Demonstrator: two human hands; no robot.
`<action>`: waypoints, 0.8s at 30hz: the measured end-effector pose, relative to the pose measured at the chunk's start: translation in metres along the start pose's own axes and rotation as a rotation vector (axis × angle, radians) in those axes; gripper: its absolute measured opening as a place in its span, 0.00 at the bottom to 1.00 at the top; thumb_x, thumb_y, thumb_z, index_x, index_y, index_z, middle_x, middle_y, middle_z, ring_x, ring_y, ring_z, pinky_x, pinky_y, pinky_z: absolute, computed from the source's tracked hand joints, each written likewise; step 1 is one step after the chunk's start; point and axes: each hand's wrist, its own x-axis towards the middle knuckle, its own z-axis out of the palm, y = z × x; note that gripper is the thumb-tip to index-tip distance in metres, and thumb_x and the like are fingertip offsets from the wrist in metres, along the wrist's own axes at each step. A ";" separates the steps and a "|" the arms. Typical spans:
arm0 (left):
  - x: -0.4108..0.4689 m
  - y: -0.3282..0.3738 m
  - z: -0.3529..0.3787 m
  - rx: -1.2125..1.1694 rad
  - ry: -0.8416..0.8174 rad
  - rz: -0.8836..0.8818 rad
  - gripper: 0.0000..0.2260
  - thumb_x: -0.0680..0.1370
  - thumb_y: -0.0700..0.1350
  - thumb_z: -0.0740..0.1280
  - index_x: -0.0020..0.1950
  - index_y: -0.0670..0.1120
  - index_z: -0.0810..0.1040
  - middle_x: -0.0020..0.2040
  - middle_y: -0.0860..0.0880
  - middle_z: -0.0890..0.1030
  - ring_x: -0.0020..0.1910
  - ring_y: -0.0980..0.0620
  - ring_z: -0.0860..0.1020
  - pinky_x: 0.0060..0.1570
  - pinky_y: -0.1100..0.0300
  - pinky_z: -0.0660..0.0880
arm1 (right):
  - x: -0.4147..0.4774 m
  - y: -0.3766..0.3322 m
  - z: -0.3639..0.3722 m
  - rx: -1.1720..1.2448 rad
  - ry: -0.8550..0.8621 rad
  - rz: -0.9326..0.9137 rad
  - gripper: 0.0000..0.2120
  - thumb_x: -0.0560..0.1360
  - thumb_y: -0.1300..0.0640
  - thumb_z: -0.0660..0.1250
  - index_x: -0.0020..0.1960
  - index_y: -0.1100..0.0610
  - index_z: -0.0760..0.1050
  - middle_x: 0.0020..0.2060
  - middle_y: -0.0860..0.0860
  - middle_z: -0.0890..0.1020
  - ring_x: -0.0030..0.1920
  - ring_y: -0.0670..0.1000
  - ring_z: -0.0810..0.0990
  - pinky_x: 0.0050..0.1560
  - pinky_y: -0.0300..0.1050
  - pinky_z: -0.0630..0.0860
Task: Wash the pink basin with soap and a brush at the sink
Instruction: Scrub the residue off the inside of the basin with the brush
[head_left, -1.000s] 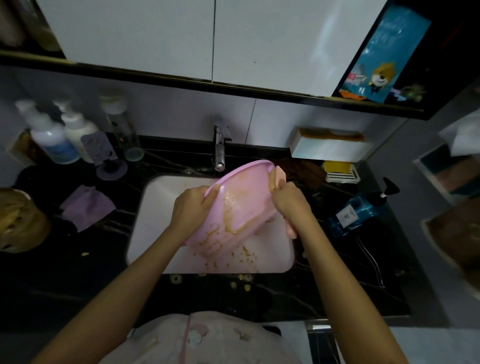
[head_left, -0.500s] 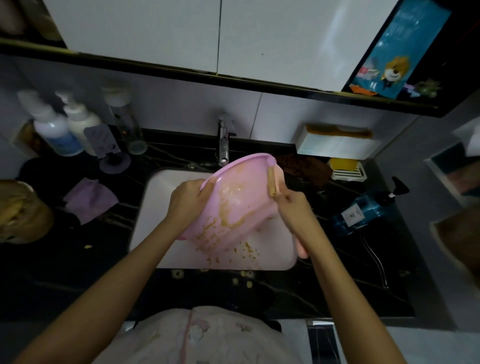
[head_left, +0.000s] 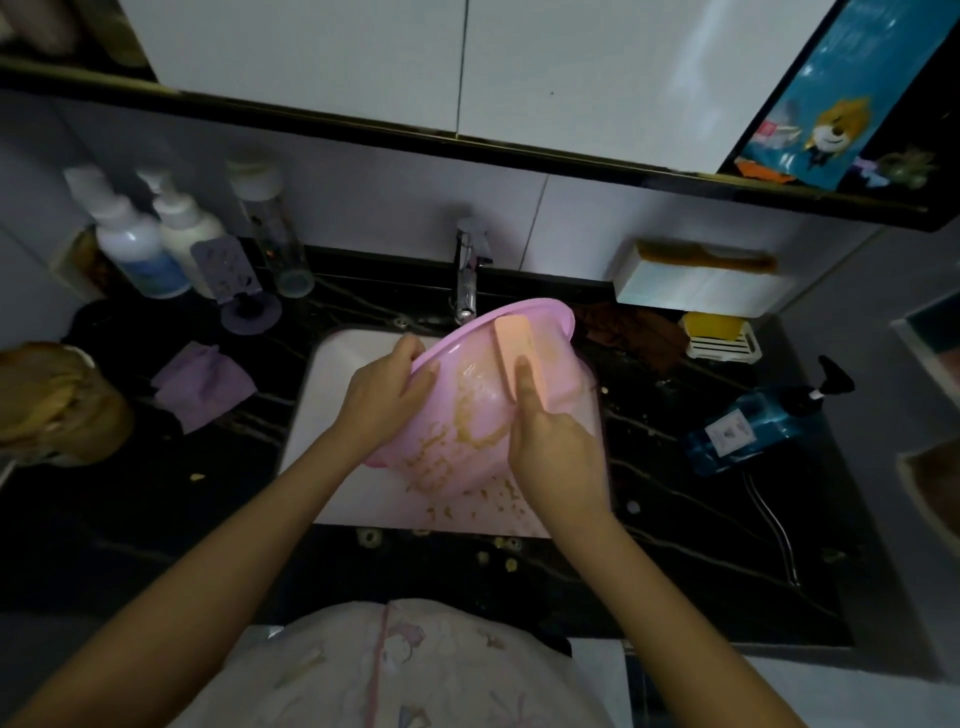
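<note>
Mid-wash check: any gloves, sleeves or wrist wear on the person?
No gloves on the left hand or right hand; forearms uncovered, no sleeves, watch or rings visible. The garment below is pale pink with a faint print.

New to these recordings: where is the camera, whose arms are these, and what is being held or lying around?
There is no machine here. The two bare arms belong to a person, and every picture comes from one wide-angle camera worn on that person's head, looking down. The left hand grips the rim of a tilted pink basin over the white sink, below the faucet. The right hand holds a peach brush against the basin's inside, which is smeared with brownish residue. On the dark counter are a purple cloth, white pump bottles and a blue pump bottle.
</note>
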 end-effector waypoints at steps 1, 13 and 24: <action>-0.005 -0.003 -0.001 -0.008 0.004 0.031 0.21 0.73 0.61 0.49 0.48 0.45 0.69 0.40 0.50 0.75 0.36 0.50 0.73 0.34 0.57 0.64 | 0.004 0.003 -0.002 -0.006 0.015 0.008 0.29 0.82 0.55 0.49 0.77 0.46 0.38 0.36 0.54 0.73 0.33 0.54 0.71 0.34 0.44 0.66; -0.038 -0.031 0.007 -0.173 0.115 -0.192 0.21 0.75 0.61 0.49 0.36 0.45 0.68 0.30 0.46 0.73 0.32 0.45 0.73 0.33 0.56 0.63 | 0.024 0.023 -0.006 0.210 0.119 0.049 0.24 0.82 0.52 0.50 0.77 0.47 0.52 0.33 0.52 0.75 0.30 0.51 0.71 0.27 0.43 0.66; 0.020 0.012 -0.005 -0.139 -0.011 -0.047 0.18 0.78 0.57 0.54 0.30 0.52 0.66 0.30 0.50 0.74 0.34 0.47 0.73 0.34 0.57 0.63 | -0.017 0.050 0.012 0.141 0.171 -0.030 0.25 0.80 0.53 0.57 0.75 0.44 0.56 0.28 0.53 0.76 0.29 0.56 0.77 0.21 0.38 0.58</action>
